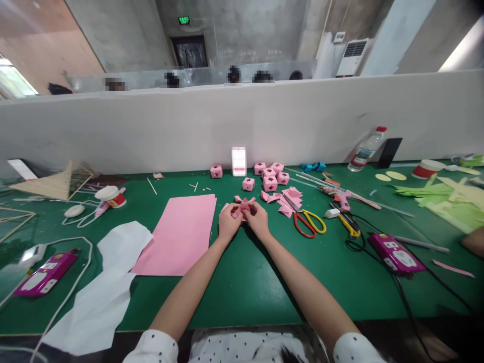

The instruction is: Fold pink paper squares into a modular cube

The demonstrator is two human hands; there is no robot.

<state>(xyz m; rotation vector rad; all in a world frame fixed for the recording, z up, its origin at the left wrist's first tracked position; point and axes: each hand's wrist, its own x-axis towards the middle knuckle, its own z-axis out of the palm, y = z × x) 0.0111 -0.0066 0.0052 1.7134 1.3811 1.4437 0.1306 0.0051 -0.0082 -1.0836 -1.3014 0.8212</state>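
Head view: the left hand [228, 223] and the right hand [258, 220] meet at the middle of the green table [242, 287], fingers curled inward and pinched on a small folded pink paper piece [242, 204]. The piece sits between the two sets of fingertips, its creased flaps sticking up above the knuckles, low over the tabletop. Both forearms are bare and stretch forward from dotted white sleeves, converging in a narrow V, the wrists near the table. A large flat pink paper sheet [181, 234] lies just left of the left hand. Red- and yellow-handled scissors [310, 223] lie to the right, and small pink paper cubes [269, 177] stand beyond the hands.
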